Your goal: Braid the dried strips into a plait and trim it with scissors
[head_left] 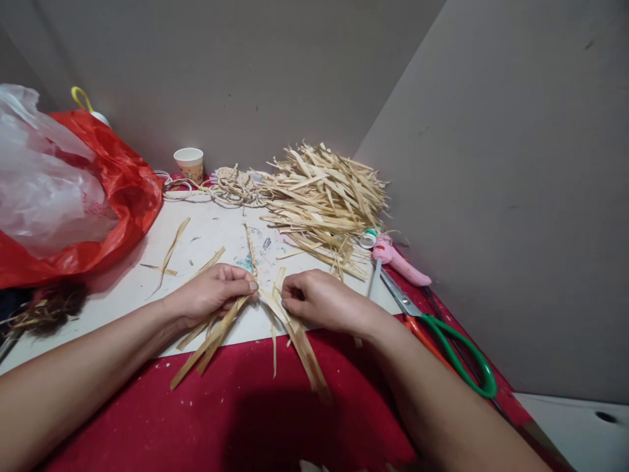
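Note:
My left hand (223, 288) is closed in a pinch, thumb over forefinger, on a thin braid (250, 249) of pale dried husk. The braid runs away from me over the white board, and loose husk strips (211, 346) fan out below the fingers. Just to its right, my right hand (314, 298) has its fingers curled in at a husk strip (278, 283) by the working end; its fingertips are partly hidden. More long husk strips (305, 357) hang from the join over the red cloth.
A big heap of dried husk strips (329, 190) lies at the back, beside coiled cord (236, 187) and a paper cup (189, 164). Green-handled scissors (442, 334) and a pink-handled tool (400, 260) lie right. A red plastic bag (132, 190) stands left on the white board (216, 223).

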A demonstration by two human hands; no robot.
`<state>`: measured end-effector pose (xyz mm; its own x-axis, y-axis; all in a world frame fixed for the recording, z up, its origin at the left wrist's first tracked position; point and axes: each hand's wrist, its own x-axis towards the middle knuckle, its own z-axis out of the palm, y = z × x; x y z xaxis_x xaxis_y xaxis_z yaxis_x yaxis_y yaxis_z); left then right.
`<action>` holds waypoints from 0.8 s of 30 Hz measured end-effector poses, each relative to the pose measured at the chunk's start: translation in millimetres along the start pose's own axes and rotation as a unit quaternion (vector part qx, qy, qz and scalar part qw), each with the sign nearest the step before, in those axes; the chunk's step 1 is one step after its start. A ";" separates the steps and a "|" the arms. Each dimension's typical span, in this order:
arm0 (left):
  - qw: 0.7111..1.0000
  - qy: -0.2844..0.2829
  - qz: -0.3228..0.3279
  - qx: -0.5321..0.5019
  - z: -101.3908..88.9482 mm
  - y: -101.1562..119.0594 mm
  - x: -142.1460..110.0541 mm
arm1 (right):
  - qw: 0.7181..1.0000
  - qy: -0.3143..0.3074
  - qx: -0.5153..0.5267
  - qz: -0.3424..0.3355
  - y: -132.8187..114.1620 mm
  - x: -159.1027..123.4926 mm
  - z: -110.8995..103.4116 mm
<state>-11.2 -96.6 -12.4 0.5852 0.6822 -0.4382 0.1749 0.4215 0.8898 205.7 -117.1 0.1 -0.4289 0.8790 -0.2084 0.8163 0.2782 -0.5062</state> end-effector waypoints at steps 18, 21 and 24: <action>1.000 0.008 -0.006 0.012 2.6 1.0 1.5 | 1.000 -0.006 -0.015 0.020 -3.6 -3.0 -1.6; 1.000 0.001 -0.003 0.008 2.5 0.4 1.5 | 1.000 0.001 -0.018 0.008 -3.5 -2.4 -1.9; 1.000 -0.005 -0.002 -0.002 2.2 -1.0 1.7 | 0.990 0.061 0.124 -0.002 1.6 -5.1 -12.6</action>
<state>-8.7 -97.2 -13.8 0.5919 0.6747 -0.4409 0.1736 0.4274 0.8872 214.1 -116.3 10.8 -0.3695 0.9225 -0.1118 0.6885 0.1910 -0.6996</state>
